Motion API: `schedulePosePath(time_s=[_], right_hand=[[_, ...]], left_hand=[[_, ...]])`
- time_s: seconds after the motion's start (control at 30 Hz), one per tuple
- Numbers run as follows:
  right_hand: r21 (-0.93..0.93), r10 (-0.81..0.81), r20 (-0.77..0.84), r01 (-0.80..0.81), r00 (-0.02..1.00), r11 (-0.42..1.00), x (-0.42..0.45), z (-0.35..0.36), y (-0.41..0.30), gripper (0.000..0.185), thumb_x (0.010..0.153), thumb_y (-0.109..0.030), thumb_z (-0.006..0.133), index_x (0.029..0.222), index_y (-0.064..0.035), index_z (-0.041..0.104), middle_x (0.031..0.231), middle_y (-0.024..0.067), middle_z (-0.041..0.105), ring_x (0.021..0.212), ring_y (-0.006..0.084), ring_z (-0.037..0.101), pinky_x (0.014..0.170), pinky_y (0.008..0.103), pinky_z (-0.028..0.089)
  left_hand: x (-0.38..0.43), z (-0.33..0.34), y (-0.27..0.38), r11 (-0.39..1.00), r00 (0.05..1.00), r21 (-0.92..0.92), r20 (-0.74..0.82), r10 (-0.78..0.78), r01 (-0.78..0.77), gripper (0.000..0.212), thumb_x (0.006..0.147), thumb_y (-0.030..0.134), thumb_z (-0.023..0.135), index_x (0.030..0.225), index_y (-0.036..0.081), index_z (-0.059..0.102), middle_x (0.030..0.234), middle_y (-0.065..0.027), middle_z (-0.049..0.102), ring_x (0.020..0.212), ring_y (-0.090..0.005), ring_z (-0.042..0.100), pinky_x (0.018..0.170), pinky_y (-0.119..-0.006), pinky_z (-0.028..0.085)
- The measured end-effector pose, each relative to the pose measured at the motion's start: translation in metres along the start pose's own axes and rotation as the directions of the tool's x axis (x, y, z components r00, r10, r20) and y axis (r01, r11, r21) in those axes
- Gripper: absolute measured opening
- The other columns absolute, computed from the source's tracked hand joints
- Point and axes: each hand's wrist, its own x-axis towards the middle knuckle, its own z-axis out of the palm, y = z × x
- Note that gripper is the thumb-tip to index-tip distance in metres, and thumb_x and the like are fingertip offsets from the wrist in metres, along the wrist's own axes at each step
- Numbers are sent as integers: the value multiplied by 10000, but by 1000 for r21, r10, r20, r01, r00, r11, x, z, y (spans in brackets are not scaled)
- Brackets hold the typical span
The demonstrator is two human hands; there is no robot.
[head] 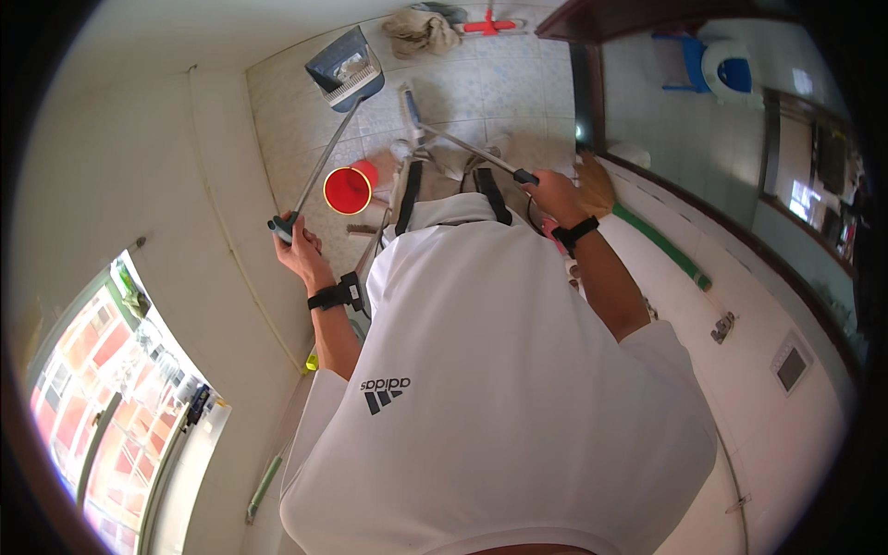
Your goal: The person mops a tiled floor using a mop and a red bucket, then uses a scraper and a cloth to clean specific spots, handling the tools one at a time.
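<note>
My left hand grips the upper end of a long-handled dustpan. The dark blue pan has a pale row of teeth along one edge, and some light debris lies inside it. On the right, my right hand is closed around the dark grip of a broom. The broom's metal stick slants to a blue and white head on the tiled floor, a little apart from the pan. My feet are partly in view just behind the broom head.
A red bucket stands left of my legs, beside a small brush. Against the far wall lie a brown cloth and a red floor squeegee. A green-handled straw broom leans at right, near the doorway.
</note>
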Motion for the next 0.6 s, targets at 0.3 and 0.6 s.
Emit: schedulePosePath(time_s=[0.3,0.6], right_hand=[[-15,-97,28,98,995,995,12,3,-128,337,908,-401,703,1098,-126,740,973,157,745,949,403,685,788,489,530],[-278,-133,24,134,991,951,61,18,-218,393,897,-370,723,1149,-69,724,1072,226,727,1030,429,680,858,473,540]], left_hand=[[90,-103,34,994,989,-49,-119,90,-97,213,895,60,728,1094,39,653,636,19,495,477,-54,425,422,-221,304],[104,-211,22,985,930,-61,-342,134,-164,177,889,35,739,1061,58,710,700,51,562,518,-24,443,464,-200,295]])
